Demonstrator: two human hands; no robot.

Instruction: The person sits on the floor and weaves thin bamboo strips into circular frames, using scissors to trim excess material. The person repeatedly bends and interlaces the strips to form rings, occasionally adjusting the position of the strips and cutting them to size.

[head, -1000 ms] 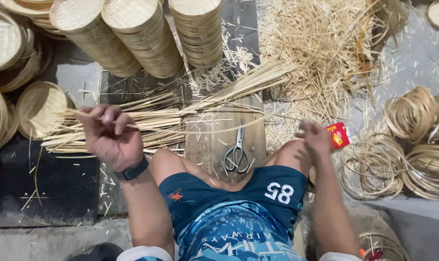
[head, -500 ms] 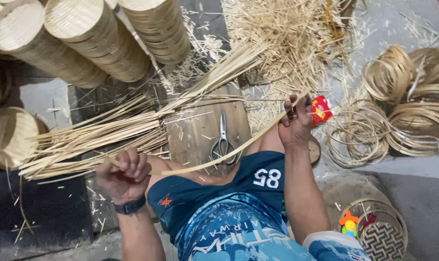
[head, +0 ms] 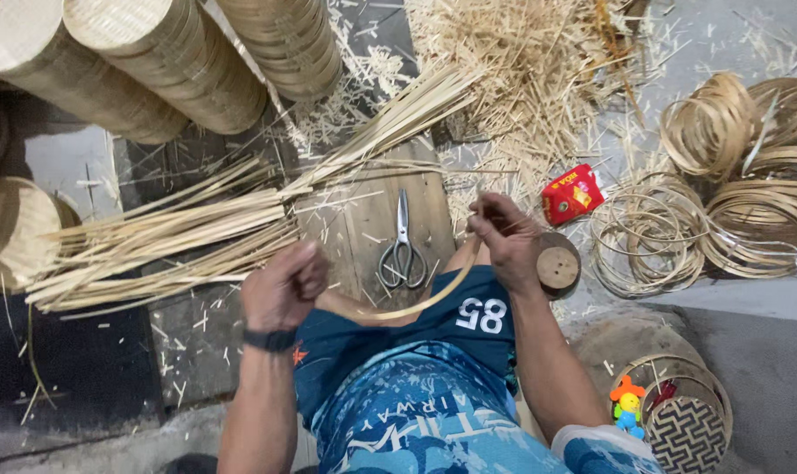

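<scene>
Bamboo strip [head: 416, 307]: bent into a shallow downward curve over the lap, held at both ends, just in front of the wooden board [head: 363, 219].
Left hand [head: 280, 285]: fist closed around the strip's left end.
Right hand [head: 504, 233]: fingers pinched shut on the strip's right end, raised higher.
Scissors [head: 402, 246]: laid on the board, between the hands.
Strip bundle [head: 170, 237]: spread leftward across the board.
Red packet [head: 572, 193]: set just right of the right hand.
Bamboo hoops [head: 741, 184]: piled at right, well apart.
Woven lid stacks [head: 152, 61]: leaned at top left.
</scene>
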